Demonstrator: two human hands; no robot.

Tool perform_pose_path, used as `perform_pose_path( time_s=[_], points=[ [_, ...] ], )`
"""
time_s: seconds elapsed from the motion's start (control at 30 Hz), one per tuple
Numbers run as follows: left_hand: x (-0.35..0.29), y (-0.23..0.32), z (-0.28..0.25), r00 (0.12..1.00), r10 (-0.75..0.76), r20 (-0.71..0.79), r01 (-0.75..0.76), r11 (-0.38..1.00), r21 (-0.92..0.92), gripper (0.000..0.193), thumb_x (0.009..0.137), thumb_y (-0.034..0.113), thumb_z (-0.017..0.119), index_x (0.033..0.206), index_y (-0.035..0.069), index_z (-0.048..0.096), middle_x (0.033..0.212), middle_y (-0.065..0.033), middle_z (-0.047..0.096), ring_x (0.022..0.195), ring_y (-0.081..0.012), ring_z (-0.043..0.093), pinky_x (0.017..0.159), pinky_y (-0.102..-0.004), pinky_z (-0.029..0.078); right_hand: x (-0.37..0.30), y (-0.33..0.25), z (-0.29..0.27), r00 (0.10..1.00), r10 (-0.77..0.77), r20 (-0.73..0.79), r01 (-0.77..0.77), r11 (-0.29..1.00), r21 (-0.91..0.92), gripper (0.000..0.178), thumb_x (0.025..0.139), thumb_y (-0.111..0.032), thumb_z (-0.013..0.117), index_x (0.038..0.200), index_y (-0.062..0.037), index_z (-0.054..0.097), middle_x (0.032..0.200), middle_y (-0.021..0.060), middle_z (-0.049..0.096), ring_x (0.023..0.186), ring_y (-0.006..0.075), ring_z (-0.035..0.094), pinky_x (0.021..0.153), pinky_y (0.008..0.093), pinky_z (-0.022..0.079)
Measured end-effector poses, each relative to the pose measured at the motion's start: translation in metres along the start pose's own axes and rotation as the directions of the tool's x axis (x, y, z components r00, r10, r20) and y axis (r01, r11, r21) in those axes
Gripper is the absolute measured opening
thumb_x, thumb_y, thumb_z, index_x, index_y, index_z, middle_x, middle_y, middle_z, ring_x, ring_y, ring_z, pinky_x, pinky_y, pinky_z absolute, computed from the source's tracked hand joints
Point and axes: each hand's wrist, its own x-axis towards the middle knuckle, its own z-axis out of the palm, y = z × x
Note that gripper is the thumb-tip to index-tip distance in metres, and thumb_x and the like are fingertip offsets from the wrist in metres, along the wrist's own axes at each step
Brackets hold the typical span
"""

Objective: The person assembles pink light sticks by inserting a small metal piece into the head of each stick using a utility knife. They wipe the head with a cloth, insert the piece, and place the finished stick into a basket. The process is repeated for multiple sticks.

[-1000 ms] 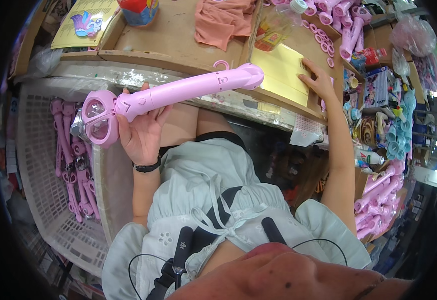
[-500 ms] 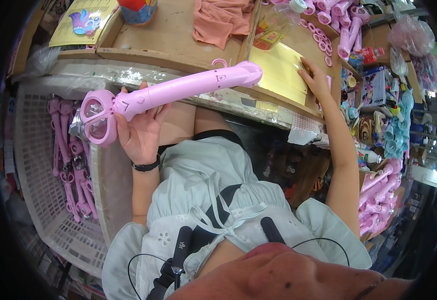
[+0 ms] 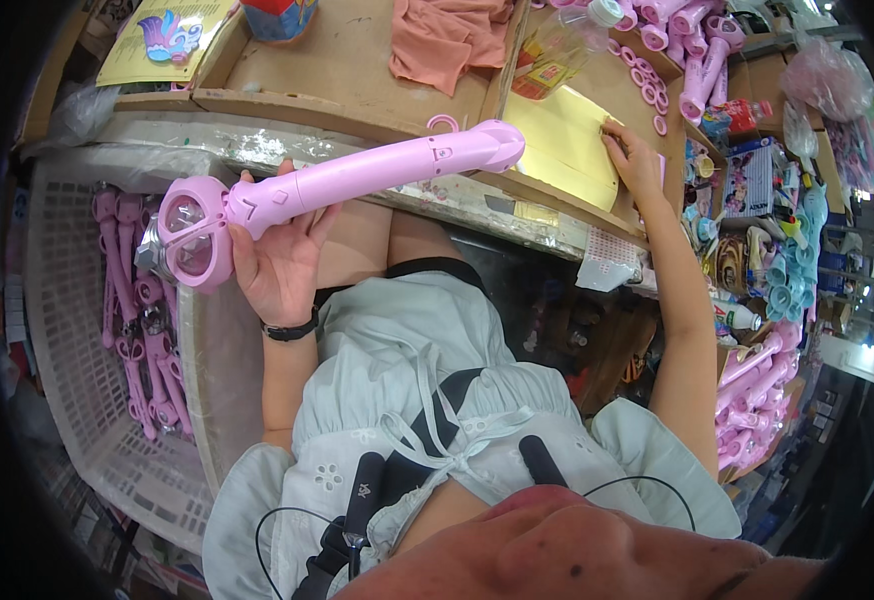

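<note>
A pink toy wand (image 3: 387, 165) lies across the left hand (image 3: 285, 268) above the wearer's lap, its surface marked with a chevron, a diamond and a small emblem too tiny to make out. Thumb and fingers curl loosely around the shaft just beside the ringed head, the palm partly open. The long axis slants across the view, the clear-windowed head and silver faceted tip (image 3: 151, 250) at lower left, the plain handle end at upper right, near a yellow sheet (image 3: 562, 140) in a cardboard tray (image 3: 562, 204). At that sheet's right edge, well apart from the wand, rests the right hand (image 3: 640, 172), half open, thumb and fingers parted; whether it grips anything cannot be told. Beyond lie a clear bottle (image 3: 549, 72) with a printed label, pink rings (image 3: 647, 88) and a salmon cloth (image 3: 447, 42). At left, more pink wands (image 3: 115, 245) fill part of a pale plastic basket (image 3: 65, 340).
</note>
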Motion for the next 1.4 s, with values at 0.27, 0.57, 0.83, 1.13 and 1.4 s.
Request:
perform_pose_path(
  time_s=[0.27, 0.57, 0.83, 1.13, 1.4],
  points=[
    [0.000, 0.001, 0.001, 1.000, 0.004, -0.014, -0.004, 1.000, 0.017, 0.054, 0.089, 0.031, 0.056, 0.136, 0.016, 0.033, 0.144, -0.0199, 0.025, 0.132, -0.0389, 0.024, 0.107, -0.0612, 0.018, 0.005, -0.022, -0.009, 0.999, 0.025, 0.045, -0.013, 0.969, -0.248, 0.023, 0.082, -0.025, 0.062, 0.100, -0.0108, 0.066, 0.088, 0.0124, 0.066, 0.074, 0.0279, 0.064, 0.064, 0.0363, 0.049],
    [0.000, 0.000, 0.004, 1.000, 0.023, -0.005, -0.023, 0.999, 0.048, 0.054, 0.089, 0.032, 0.055, 0.137, 0.019, 0.032, 0.144, -0.0191, 0.025, 0.132, -0.0375, 0.027, 0.106, -0.0608, 0.019, 0.007, -0.023, -0.017, 0.988, 0.099, 0.122, -0.081, 0.986, -0.144, 0.033, 0.079, -0.030, 0.065, 0.105, -0.0098, 0.064, 0.093, 0.0131, 0.067, 0.082, 0.0287, 0.064, 0.071, 0.0368, 0.050],
    [0.000, -0.004, 0.005, 0.999, -0.002, 0.038, 0.000, 0.999, 0.043, 0.055, 0.090, 0.032, 0.055, 0.138, 0.019, 0.031, 0.144, -0.0190, 0.026, 0.132, -0.0377, 0.026, 0.106, -0.0609, 0.019, 0.024, -0.025, -0.020, 0.972, 0.101, 0.214, -0.060, 0.980, -0.187, 0.039, 0.077, -0.025, 0.067, 0.108, -0.0048, 0.054, 0.099, 0.0132, 0.066, 0.091, 0.0294, 0.063, 0.076, 0.0370, 0.050],
    [-0.002, 0.005, 0.009, 0.998, 0.033, 0.046, -0.037, 0.996, 0.083, 0.055, 0.091, 0.031, 0.052, 0.139, 0.019, 0.029, 0.145, -0.0197, 0.024, 0.133, -0.0367, 0.025, 0.106, -0.0608, 0.020, 0.038, 0.002, -0.011, 0.975, 0.169, 0.146, -0.157, 0.983, -0.093, 0.059, 0.068, -0.032, 0.075, 0.113, 0.0008, 0.053, 0.107, 0.0188, 0.061, 0.100, 0.0289, 0.060, 0.084, 0.0348, 0.047],
    [-0.003, 0.005, 0.012, 0.999, 0.038, 0.016, -0.039, 0.996, 0.075, 0.058, 0.089, 0.029, 0.056, 0.139, 0.015, 0.029, 0.146, -0.0194, 0.020, 0.135, -0.0366, 0.020, 0.107, -0.0615, 0.014, 0.050, 0.019, -0.016, 0.938, 0.222, 0.265, -0.200, 0.974, -0.106, 0.069, 0.064, -0.038, 0.076, 0.116, 0.0014, 0.054, 0.109, 0.0227, 0.057, 0.103, 0.0314, 0.056, 0.087, 0.0375, 0.045]
  ],
)
